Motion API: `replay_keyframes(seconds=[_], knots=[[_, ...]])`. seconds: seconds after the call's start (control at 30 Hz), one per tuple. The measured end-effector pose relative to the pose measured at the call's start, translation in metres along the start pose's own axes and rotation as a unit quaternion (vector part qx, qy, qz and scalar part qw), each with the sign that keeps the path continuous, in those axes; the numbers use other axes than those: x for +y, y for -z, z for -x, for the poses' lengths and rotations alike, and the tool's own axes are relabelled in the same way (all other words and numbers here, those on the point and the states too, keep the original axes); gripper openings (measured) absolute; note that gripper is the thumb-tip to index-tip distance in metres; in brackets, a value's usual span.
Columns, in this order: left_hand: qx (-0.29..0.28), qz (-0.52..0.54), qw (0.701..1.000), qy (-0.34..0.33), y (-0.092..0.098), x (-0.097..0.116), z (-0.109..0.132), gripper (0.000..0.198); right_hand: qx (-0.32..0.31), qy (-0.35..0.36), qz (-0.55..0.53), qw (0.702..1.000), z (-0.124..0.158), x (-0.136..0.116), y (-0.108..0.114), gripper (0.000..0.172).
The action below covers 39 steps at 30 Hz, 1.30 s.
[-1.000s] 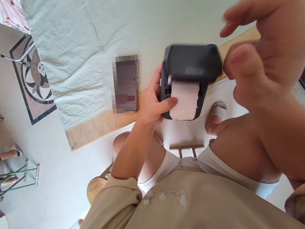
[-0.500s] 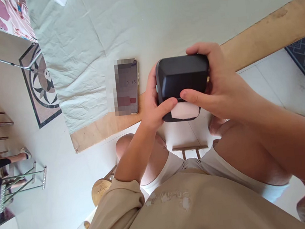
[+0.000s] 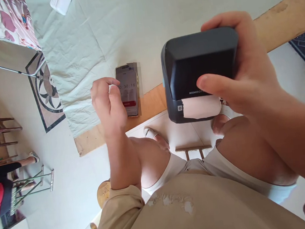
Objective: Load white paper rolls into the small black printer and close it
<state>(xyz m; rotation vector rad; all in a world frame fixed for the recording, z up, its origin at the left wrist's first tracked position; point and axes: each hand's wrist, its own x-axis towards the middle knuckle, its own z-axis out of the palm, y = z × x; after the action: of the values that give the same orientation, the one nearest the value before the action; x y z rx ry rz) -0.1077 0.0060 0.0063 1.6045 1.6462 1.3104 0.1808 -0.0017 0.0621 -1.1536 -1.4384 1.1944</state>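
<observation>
My right hand (image 3: 245, 66) grips a black label printer (image 3: 201, 63), its thumb across the top face and its fingers round the far edge. The printer is held up over the table's front edge. Below the lettering on it, a strip of pale label paper (image 3: 201, 107) covers part of the front. My left hand (image 3: 109, 104) is apart from the printer, loosely curled, with a gap between thumb and forefinger and nothing visible in it. Beside its fingertips lies a phone (image 3: 129, 95) showing a timer, partly covered by the hand.
A pale green cloth (image 3: 144, 29) covers the table, whose wooden edge (image 3: 280, 15) shows at the front. A white object (image 3: 62, 2) lies at the top left. On the floor at left stand a folding stool (image 3: 34, 187) and a seated person (image 3: 0, 199).
My left hand has let go of the printer and moved left to beside the phone. My right hand has brought the printer closer and to the right.
</observation>
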Motion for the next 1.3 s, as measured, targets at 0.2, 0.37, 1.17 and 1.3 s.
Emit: replay_keyframes(seconds=[0.2, 0.37, 1.17, 1.3], knots=[[0.025, -0.153, 0.988, -0.023, 0.003, -0.005, -0.005, 0.057, 0.002, 0.009, 0.018, 1.000, -0.001, 0.002, 0.000, 0.049], [0.048, 0.214, 0.974, -0.061, -0.029, 0.035, 0.018, 0.033, -0.013, 0.010, 0.018, 1.000, 0.000, 0.000, -0.003, 0.053], [-0.118, 0.382, 0.877, 0.266, -0.088, 0.046, 0.029, 0.046, 0.037, 0.196, 0.314, 0.928, 0.003, 0.008, 0.007, 0.040], [-0.147, 0.368, 0.885, 0.244, -0.086, 0.052, 0.029, 0.042, 0.139, 0.177, 0.222, 0.949, 0.007, 0.004, 0.006, 0.022]])
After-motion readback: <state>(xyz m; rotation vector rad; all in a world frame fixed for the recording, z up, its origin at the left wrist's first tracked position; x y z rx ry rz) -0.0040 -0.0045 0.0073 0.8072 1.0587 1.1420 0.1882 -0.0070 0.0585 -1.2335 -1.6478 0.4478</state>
